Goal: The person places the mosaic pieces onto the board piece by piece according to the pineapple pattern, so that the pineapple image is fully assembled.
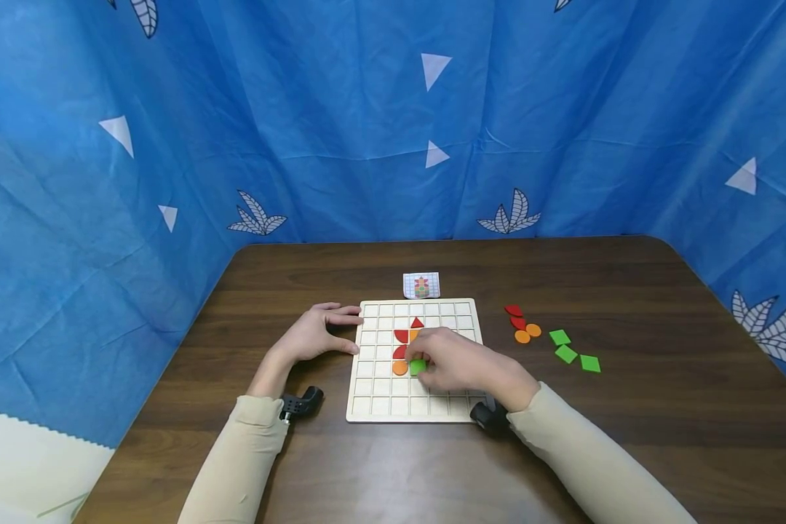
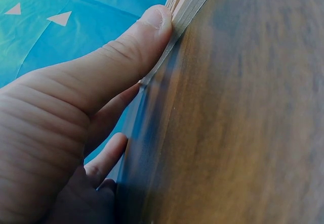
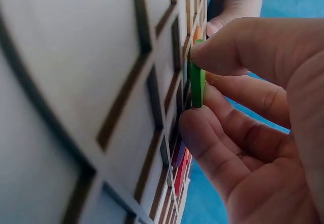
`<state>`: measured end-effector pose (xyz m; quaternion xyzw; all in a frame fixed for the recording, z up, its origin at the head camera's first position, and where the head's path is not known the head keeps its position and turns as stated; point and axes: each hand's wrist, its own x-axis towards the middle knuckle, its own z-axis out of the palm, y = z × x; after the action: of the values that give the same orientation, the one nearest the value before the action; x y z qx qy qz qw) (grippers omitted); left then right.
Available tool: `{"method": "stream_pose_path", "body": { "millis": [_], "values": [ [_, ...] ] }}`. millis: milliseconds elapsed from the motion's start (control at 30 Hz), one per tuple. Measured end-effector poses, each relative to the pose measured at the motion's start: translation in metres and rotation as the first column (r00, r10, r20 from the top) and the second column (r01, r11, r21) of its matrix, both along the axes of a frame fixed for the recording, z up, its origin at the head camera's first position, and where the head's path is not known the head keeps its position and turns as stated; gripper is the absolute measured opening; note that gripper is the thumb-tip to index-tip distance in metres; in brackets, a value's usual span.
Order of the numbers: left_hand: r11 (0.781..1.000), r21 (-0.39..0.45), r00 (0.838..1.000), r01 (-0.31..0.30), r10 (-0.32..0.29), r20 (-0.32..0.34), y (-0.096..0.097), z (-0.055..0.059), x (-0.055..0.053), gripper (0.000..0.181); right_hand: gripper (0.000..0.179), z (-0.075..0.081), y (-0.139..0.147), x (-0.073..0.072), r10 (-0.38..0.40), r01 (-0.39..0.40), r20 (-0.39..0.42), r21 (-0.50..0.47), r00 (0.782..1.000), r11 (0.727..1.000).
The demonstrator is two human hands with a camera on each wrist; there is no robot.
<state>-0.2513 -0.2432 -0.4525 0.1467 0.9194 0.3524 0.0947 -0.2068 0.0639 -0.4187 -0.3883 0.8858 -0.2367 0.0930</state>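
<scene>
My right hand (image 1: 455, 358) is over the white grid board (image 1: 381, 407), pinching a green square tile (image 1: 417, 367) between thumb and fingers. In the right wrist view the green tile (image 3: 197, 88) stands close to the grid, at a slight tilt. Left of it, an orange round tile (image 1: 400, 368) fills a cell. Two red curved tiles (image 1: 401, 336) and a red triangle (image 1: 417, 322) lie further up, near a partly covered orange tile (image 1: 413, 335). With fingers extended, my left hand (image 1: 314, 335) touches the board's left edge with thumb and fingertips.
A small pattern card (image 1: 421, 286) lies behind the board. To the right are loose red tiles (image 1: 517, 322), orange round tiles (image 1: 533, 330) and green square tiles (image 1: 566, 354) on the brown table (image 1: 661, 407). A blue curtain (image 1: 367, 109) hangs behind.
</scene>
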Motion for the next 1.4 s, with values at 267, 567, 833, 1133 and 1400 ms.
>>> {"method": "stream_pose_path", "body": {
  "millis": [267,567,833,1133,1400],
  "values": [
    [1.0,0.003,1.0,0.0,0.0,-0.001,0.0,0.0,0.0,0.061,0.02,0.001,-0.002,0.003,0.005,-0.004,-0.019,0.035,1.0,0.999],
    [1.0,0.002,1.0,-0.002,0.002,-0.003,0.001,0.001,0.001,0.06,0.012,0.001,-0.001,0.004,-0.017,0.019,-0.023,0.07,1.0,0.997],
    [1.0,0.008,1.0,-0.002,0.002,0.006,0.001,-0.002,0.0,0.061,0.013,-0.001,0.009,0.006,0.003,0.0,-0.05,0.05,0.999,0.999],
    [1.0,0.017,1.0,-0.006,0.006,0.003,0.001,-0.002,0.0,0.061,0.018,0.0,0.037,0.009,-0.076,0.076,0.0,0.019,0.997,0.997],
    [1.0,0.018,1.0,-0.011,0.011,0.008,0.001,-0.001,0.0,0.061,0.025,0.003,0.068,0.001,-0.196,0.197,-0.02,0.012,0.98,0.98]
  ]
}}
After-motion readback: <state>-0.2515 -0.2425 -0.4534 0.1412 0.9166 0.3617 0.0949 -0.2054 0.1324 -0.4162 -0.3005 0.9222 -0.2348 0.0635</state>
